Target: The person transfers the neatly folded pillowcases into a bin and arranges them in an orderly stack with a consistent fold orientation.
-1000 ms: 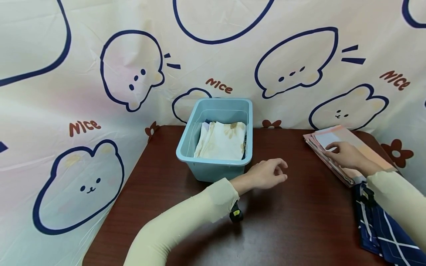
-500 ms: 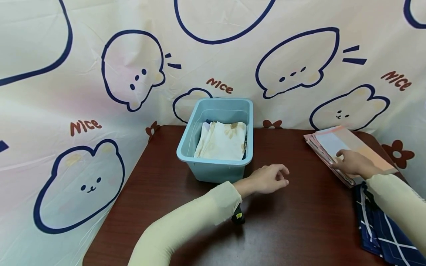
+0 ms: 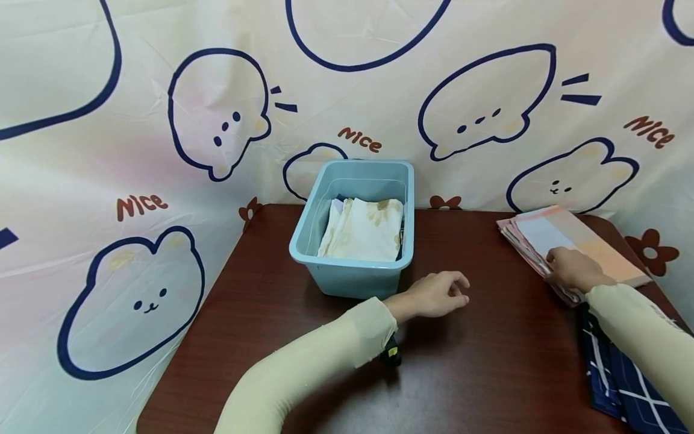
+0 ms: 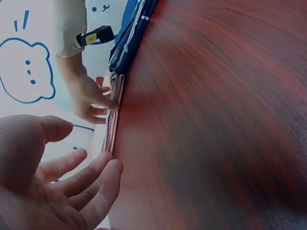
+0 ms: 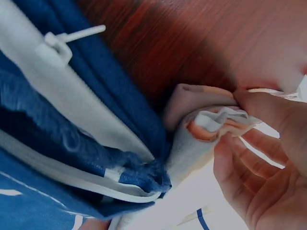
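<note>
On the right of the table lies a folded pastel-checked cloth (image 3: 609, 256) in peach, pink and pale grey. My right hand (image 3: 577, 269) is at its left edge, and the right wrist view shows the thumb (image 5: 261, 108) and fingers pinching the layered folds (image 5: 218, 122) from either side. Beside its near end is a folded navy cloth (image 3: 631, 374) with white lines and a white zip (image 5: 81, 98), partly hidden by the right sleeve. My left hand (image 3: 436, 293) hovers over the table in front of the basin, fingers loosely bent, holding nothing.
A light blue plastic basin (image 3: 352, 274) stands at the back middle with folded cloths (image 3: 371, 229) inside, a cream one uppermost. Behind the dark brown table (image 3: 477, 374) hangs a pale sheet (image 3: 379, 102) printed with cartoon bears.
My right hand has slid toward me along the pastel cloth's left edge, and its fingers have closed on the folds. My left hand has sunk slightly.
</note>
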Demonstrator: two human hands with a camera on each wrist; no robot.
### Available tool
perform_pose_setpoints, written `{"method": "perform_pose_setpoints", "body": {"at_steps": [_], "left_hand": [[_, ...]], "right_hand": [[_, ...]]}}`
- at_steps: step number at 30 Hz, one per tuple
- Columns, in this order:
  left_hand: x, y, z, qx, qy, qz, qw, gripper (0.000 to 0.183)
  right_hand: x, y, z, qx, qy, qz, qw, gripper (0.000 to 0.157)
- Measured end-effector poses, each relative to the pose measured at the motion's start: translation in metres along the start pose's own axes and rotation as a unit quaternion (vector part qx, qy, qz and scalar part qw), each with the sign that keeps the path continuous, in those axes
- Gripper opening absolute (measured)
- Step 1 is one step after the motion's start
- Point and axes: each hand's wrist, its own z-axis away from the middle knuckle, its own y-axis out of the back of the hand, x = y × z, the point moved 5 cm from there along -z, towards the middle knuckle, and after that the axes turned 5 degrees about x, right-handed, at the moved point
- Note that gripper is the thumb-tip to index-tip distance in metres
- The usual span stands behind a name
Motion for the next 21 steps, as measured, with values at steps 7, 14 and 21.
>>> {"method": "perform_pose_setpoints", "body": {"at_steps": [7,14,21], "left_hand": [[-0.003,0.001,-0.003,0.007,0.003,0.007,0.9999,0.029],[-0.008,-0.001,-0.007,0.006,0.018,0.013,0.9997,0.031],[-0.012,-0.003,-0.013,0.013,0.03,0.024,0.9992,0.032]], "right_hand": [[-0.008,0.003,-0.002,0.034,0.027,0.017,0.999,0.035],[-0.033,0.001,-0.006,0.046,0.058,-0.028,0.997,0.041],[-0.053,-0.005,-0.011,0.013,0.05,-0.149,0.988,0.049]]}}
